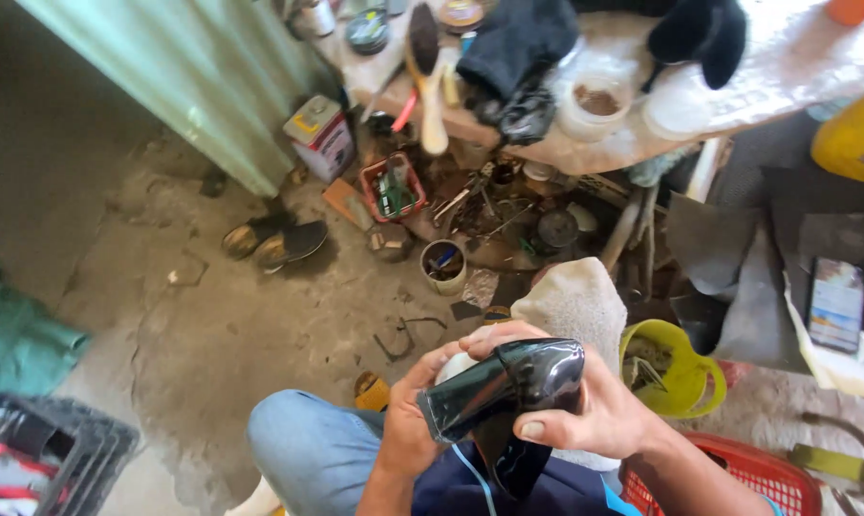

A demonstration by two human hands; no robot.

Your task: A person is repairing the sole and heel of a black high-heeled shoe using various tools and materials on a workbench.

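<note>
Both hands grip one glossy black shoe (508,397) over the lap: left hand (415,420) clasps beneath, right hand (594,411) wraps its toe

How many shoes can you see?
3: one shiny black shoe held in both hands above the lap, and two worn shoes side by side on the floor. More may be hidden.

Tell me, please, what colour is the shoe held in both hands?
The shoe is glossy black, seen best in the head view.

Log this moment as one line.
left hand: grips black shoe | right hand: grips shoe toe | yellow cup: floor, right
</note>
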